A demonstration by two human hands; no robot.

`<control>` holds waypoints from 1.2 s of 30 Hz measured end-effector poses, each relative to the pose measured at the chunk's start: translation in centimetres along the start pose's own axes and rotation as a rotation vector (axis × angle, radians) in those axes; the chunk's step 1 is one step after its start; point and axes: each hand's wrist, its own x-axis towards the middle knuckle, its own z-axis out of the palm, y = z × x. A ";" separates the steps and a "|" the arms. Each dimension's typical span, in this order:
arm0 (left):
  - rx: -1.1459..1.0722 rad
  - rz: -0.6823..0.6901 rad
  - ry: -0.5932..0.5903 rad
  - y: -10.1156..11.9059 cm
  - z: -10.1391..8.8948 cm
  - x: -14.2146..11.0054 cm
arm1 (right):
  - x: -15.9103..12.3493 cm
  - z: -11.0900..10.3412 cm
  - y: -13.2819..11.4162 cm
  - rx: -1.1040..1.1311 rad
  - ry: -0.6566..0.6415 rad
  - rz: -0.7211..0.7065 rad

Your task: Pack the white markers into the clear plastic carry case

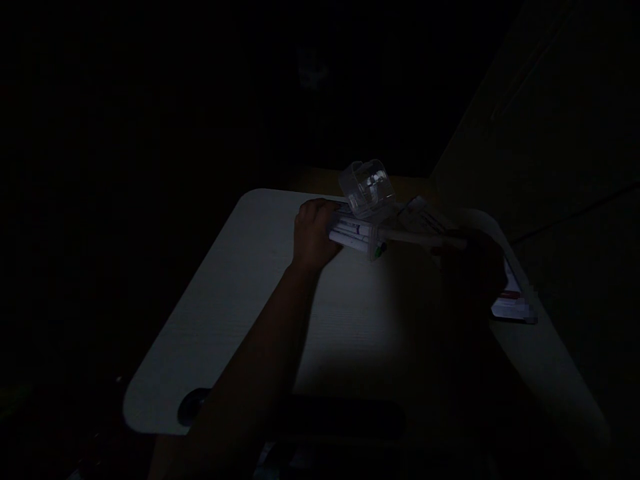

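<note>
My left hand (314, 233) is closed round the far-left end of a clear plastic case (374, 241) lying on its side on the table. Inside are several white markers (350, 235), and a green cap end (381, 250) shows at the mouth. The case's transparent lid (369, 188) stands open above it. In deep shadow, my right hand (475, 260) grips the right end of a long white marker (420, 237), whose left end is at the mouth of the case. Darkness hides most of the right fingers.
A pale table (225, 287) with rounded corners lies under both hands. Behind the marker is a printed packet or paper (423, 215). A flat item with white and red parts (510, 297) lies at the right edge. A dark slot (345, 415) runs along the near edge.
</note>
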 end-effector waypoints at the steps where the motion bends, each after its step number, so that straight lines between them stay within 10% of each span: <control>1: -0.001 0.003 0.000 0.0 0.0 0.0 | 0.0 -0.1 0.2 -0.081 -0.027 -0.027; 21: 0.008 0.010 -0.012 0.0 -0.1 0.0 | -0.2 0.2 -0.2 -0.236 -0.012 -0.481; 36: 0.013 0.004 -0.037 0.2 -0.2 0.0 | -0.6 1.2 -0.5 -0.160 -0.162 -0.391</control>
